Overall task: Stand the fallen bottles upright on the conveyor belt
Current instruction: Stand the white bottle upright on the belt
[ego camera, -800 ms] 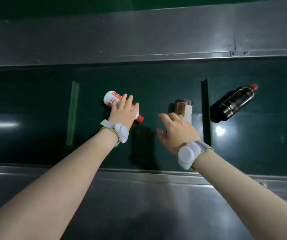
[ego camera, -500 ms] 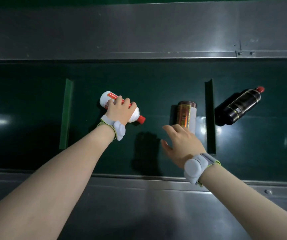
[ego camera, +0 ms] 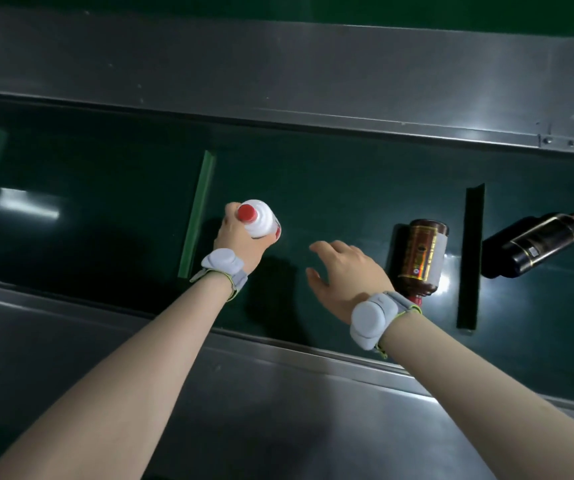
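Note:
My left hand [ego camera: 239,242] is wrapped around a white bottle [ego camera: 261,218] with a red cap, held nearly upright on the dark green conveyor belt [ego camera: 330,188], cap towards the camera. My right hand [ego camera: 346,273] hovers open over the belt with fingers spread, just left of a brown bottle [ego camera: 420,256] that lies on its side, its red cap near my wrist. Further right a black bottle [ego camera: 538,244] with a red cap lies fallen, tilted up to the right.
Raised cleats cross the belt: a green one [ego camera: 197,216] left of the white bottle, a dark one [ego camera: 469,256] between the brown and black bottles. Steel rails run along the far side [ego camera: 278,71] and the near side [ego camera: 244,393].
My left hand closed on the lying white bottle and tipped it up to nearly upright. My right hand stayed open and drew slightly back. The view shifted, so the bottles sit further right.

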Demonstrator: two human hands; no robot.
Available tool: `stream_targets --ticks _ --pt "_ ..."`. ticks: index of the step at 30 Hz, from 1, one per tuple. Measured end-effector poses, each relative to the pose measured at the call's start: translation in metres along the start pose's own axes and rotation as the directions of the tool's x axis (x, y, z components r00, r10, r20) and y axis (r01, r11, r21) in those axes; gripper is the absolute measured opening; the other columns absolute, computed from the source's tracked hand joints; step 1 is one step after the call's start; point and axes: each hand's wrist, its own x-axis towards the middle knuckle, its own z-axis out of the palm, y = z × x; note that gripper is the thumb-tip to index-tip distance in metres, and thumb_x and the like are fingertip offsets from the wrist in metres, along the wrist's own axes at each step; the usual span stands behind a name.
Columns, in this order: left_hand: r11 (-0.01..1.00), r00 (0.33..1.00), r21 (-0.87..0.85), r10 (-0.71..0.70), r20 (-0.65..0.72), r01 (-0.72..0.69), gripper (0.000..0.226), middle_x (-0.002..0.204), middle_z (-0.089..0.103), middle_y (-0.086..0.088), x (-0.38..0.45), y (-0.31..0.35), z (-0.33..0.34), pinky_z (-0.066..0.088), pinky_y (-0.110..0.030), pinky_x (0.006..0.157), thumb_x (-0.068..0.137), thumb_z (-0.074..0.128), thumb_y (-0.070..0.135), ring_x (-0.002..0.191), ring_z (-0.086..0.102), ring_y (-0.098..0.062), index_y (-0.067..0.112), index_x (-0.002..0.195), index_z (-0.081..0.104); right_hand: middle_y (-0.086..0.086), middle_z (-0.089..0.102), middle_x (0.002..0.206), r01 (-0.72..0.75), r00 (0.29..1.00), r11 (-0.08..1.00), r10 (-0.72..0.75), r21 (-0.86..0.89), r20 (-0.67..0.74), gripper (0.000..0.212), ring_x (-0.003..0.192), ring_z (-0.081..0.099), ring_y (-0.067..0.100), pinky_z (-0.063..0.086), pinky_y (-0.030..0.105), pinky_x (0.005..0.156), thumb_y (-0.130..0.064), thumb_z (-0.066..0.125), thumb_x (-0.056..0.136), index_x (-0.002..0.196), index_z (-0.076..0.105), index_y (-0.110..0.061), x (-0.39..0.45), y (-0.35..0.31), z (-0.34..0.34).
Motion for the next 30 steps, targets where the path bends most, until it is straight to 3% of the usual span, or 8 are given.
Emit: stream_targets --ticks 3,8,14,17,19,23,26,30 --pt "1.000 1.000 -0.004 -0.002 0.021 0.002 0.074 0.126 0.063 0.012 -0.002 -0.012 -0.001 0.052 -0.035 0.088 0.076 0.083 0.060 0.107 0.066 -0.018 0.039 0.133 0.041 0.006 0.066 0.126 -0.014 0.999 1.000 0.015 -0.015 0.029 0.044 0.117 0.062 0.035 0.055 0.042 0.087 -0.041 0.051 0.107 0.145 0.051 -0.019 0.000 -0.002 0.005" --pt "1.000 0.999 0.014 0.022 0.025 -0.023 0.093 0.146 0.060 0.002 -0.002 -0.010 0.006 0.052 -0.040 0.095 0.079 0.083 0.058 0.115 0.062 -0.021 0.033 0.154 0.036 0.007 0.065 0.126 -0.032 0.999 0.999 0.033 -0.032 0.038 0.044 0.117 0.062 0.035 0.055 0.042 0.085 -0.041 0.052 0.107 0.144 0.051 -0.018 0.003 -0.001 0.007" --pt "0.995 0.998 -0.072 -0.062 0.022 0.063 0.101 0.149 0.060 0.000 0.001 -0.009 0.008 0.055 -0.050 0.109 0.080 0.091 0.043 0.128 0.064 -0.027 0.025 0.160 0.031 0.007 0.065 0.125 -0.035 0.999 0.999 0.035 -0.031 0.020 0.044 0.115 0.062 0.034 0.055 0.042 0.084 -0.041 0.052 0.107 0.145 0.051 -0.018 0.005 0.006 -0.003" --pt "0.986 0.991 -0.108 -0.124 0.044 0.129 0.100 0.146 0.062 -0.003 -0.002 -0.006 0.012 0.054 -0.046 0.110 0.080 0.093 0.038 0.126 0.066 -0.028 0.019 0.158 0.033 0.007 0.065 0.125 -0.037 0.999 0.999 0.037 -0.025 0.010 0.044 0.115 0.063 0.034 0.056 0.043 0.085 -0.040 0.052 0.107 0.145 0.051 -0.018 0.005 0.011 -0.010" --pt "0.970 0.971 -0.054 -0.236 0.049 0.238 0.099 0.139 0.065 -0.006 -0.005 -0.002 0.017 0.056 -0.047 0.105 0.075 0.091 0.053 0.116 0.067 -0.031 0.016 0.150 0.036 0.008 0.065 0.125 -0.037 0.999 0.999 0.037 -0.027 0.003 0.044 0.115 0.063 0.035 0.056 0.043 0.086 -0.039 0.052 0.107 0.145 0.051 -0.017 0.005 0.014 -0.015" --pt "0.866 0.855 0.118 -0.499 0.137 0.487 0.132 0.130 0.067 -0.014 -0.016 0.012 0.029 0.058 -0.052 0.104 0.057 0.069 0.089 0.114 0.069 -0.041 0.006 0.154 0.039 0.008 0.065 0.124 -0.034 0.999 0.999 0.033 -0.022 -0.015 0.043 0.114 0.062 0.034 0.056 0.042 0.086 -0.039 0.052 0.107 0.144 0.052 -0.017 0.005 0.019 -0.021" --pt "0.889 0.866 0.206 -0.449 0.221 0.408 0.113 0.138 0.070 -0.016 -0.020 0.023 0.046 0.057 -0.053 0.106 0.072 0.067 0.087 0.120 0.070 -0.043 0.006 0.150 0.055 0.008 0.066 0.122 -0.025 0.999 1.000 0.024 -0.019 -0.035 0.043 0.113 0.063 0.035 0.055 0.042 0.086 -0.039 0.052 0.107 0.143 0.053 -0.017 0.006 0.025 -0.024" --pt "0.970 0.959 0.201 -0.180 0.219 0.136 0.073 0.144 0.067 -0.012 -0.031 0.055 0.078 0.050 -0.036 0.098 0.095 0.068 0.065 0.128 0.066 -0.035 0.011 0.144 0.061 0.010 0.067 0.120 -0.018 0.996 1.000 0.016 -0.022 -0.084 0.042 0.111 0.062 0.036 0.055 0.047 0.088 -0.038 0.055 0.105 0.140 0.055 -0.015 0.009 0.048 -0.024"
